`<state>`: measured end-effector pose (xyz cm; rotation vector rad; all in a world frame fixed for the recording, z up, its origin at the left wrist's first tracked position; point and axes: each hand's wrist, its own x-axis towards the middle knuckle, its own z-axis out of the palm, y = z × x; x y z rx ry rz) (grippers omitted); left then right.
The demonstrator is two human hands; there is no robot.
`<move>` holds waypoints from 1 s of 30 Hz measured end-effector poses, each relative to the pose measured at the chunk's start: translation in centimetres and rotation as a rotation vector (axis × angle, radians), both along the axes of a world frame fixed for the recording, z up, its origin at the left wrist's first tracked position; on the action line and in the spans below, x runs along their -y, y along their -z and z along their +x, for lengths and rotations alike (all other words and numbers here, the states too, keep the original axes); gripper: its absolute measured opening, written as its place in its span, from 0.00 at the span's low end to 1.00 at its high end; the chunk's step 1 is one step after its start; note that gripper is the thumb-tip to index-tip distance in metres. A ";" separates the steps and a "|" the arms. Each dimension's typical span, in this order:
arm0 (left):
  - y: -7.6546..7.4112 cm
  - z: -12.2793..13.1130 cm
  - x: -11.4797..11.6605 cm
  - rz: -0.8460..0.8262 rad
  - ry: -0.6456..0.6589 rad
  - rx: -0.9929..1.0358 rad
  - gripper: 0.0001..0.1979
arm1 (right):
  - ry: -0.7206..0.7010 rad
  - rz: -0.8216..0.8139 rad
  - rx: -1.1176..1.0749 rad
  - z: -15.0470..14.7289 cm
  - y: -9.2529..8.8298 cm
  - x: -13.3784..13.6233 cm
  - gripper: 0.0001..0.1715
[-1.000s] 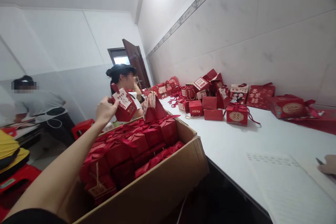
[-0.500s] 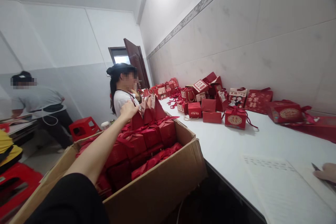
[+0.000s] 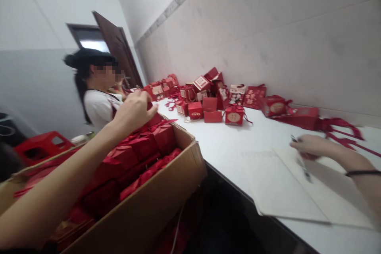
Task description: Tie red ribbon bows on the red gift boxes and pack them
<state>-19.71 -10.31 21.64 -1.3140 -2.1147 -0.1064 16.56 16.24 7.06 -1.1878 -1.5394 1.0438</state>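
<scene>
My left hand (image 3: 134, 112) reaches across a cardboard carton (image 3: 166, 184) to its far side. Its fingers are curled together above a red gift box (image 3: 153, 121), and what they pinch, if anything, is hidden. Rows of red gift boxes with ribbon bows (image 3: 143, 147) fill much of the carton. Over the white table, my right hand (image 3: 312, 147) is closed around a pen (image 3: 303, 166), blurred by motion. Beneath it lies an open notebook (image 3: 282, 186), its pages spread on the table near the front edge.
Assorted red gift boxes (image 3: 210, 109) stand along the wall on the white table (image 3: 226, 147). Loose red ribbon (image 3: 342, 127) lies at the right. A person in a dark hat (image 3: 101, 99) is beyond the carton. A red stool (image 3: 44, 147) stands at the left.
The view has swung right and down. My right hand with the pen has come further into view over the notebook. My left hand stays at the carton's far side, its fingers more curled.
</scene>
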 end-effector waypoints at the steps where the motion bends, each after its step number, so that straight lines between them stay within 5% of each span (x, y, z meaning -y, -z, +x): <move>1: 1.0 2.4 -1.1 -0.085 0.195 0.007 0.17 | -0.075 -0.079 0.117 0.5 -0.2 0.2 0.24; 5: 7.7 12.0 -4.4 -0.536 0.816 0.027 0.17 | -0.228 -0.168 0.232 -0.3 0.1 2.7 0.05; 6: 9.6 14.0 -4.9 -0.626 0.926 0.007 0.19 | -0.266 -0.161 0.194 -1.0 0.5 3.5 0.08; 9: 14.7 17.3 -6.0 -0.724 1.083 -0.025 0.33 | -0.424 -0.190 -0.214 -2.7 2.5 5.6 0.18; 13: 18.5 16.8 -6.8 -0.692 1.160 -0.030 0.38 | -0.357 -0.331 -0.531 -3.5 4.9 6.4 0.16; 19: 19.5 16.6 -6.7 -0.577 1.200 -0.060 0.21 | -0.093 -0.401 -0.765 -3.0 5.8 4.4 0.10; 23: 19.1 17.6 -6.5 -0.553 1.259 -0.057 0.17 | -0.107 -0.420 -0.783 -2.6 6.1 4.6 0.09; 27: 18.9 17.7 -6.6 -0.585 1.267 -0.031 0.15 | -0.209 -0.384 -0.784 -2.6 6.1 5.1 0.20; 30: 18.8 17.8 -6.8 -0.598 1.265 -0.015 0.13 | -0.138 -0.359 -0.712 -2.8 6.2 5.1 0.22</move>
